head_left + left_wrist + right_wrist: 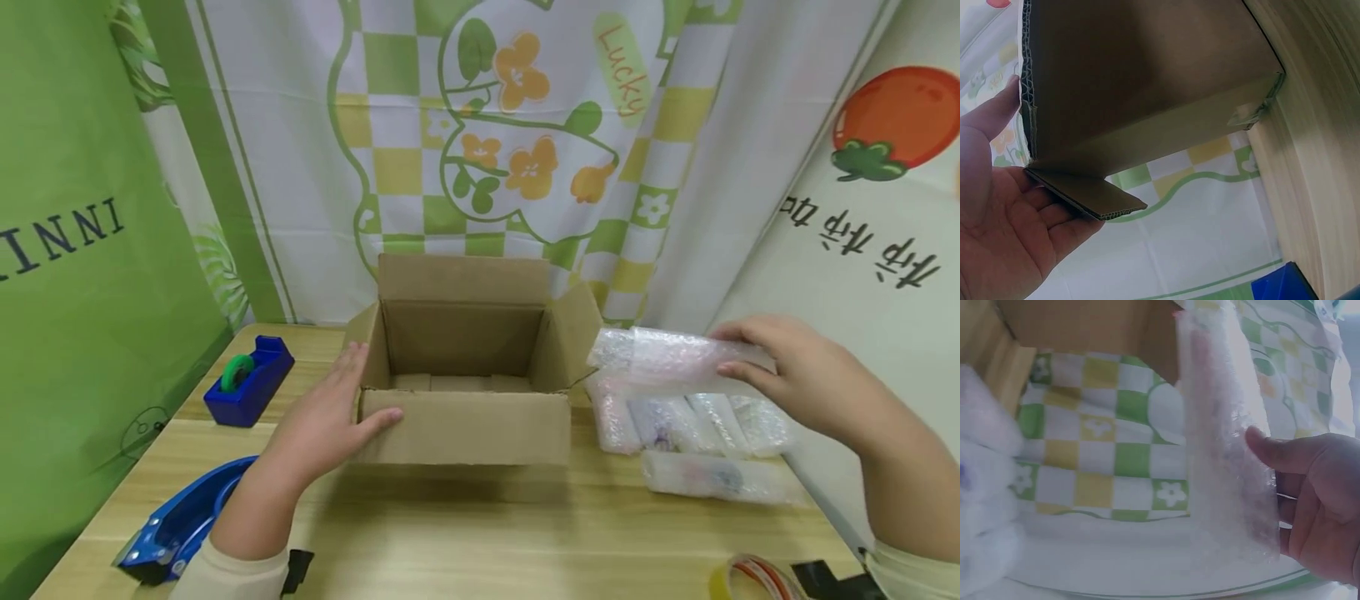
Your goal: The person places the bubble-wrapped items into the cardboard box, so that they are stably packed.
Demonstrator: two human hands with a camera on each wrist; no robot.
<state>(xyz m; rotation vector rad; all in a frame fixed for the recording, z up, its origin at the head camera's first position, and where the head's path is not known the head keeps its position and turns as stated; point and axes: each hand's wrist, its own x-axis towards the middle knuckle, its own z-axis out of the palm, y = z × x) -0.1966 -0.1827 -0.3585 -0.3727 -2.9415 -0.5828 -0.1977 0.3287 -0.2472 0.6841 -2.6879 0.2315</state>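
An open cardboard box [465, 429] stands on the table with its flaps spread outward. At its front left corner rests my left hand [330, 421], fingers laid along the left flap [1094, 195] and thumb on the front flap. To the right of the box, my right hand [787, 367] grips one end of a bubble-wrapped package [667, 354], also clear in the right wrist view [1225, 444]. The package is above the table, its far end near the box's right flap [577, 333]. Bubble wrap blurs what is inside. Several more bubble-wrapped packages [675, 425] lie underneath.
A blue tape dispenser [251, 383] with green tape sits at the left. Nearer, a larger blue tape dispenser [176, 525] lies partly behind my left forearm. A tape roll [750, 579] is at the front right edge. Patterned curtains [487, 167] hang behind the table [465, 542].
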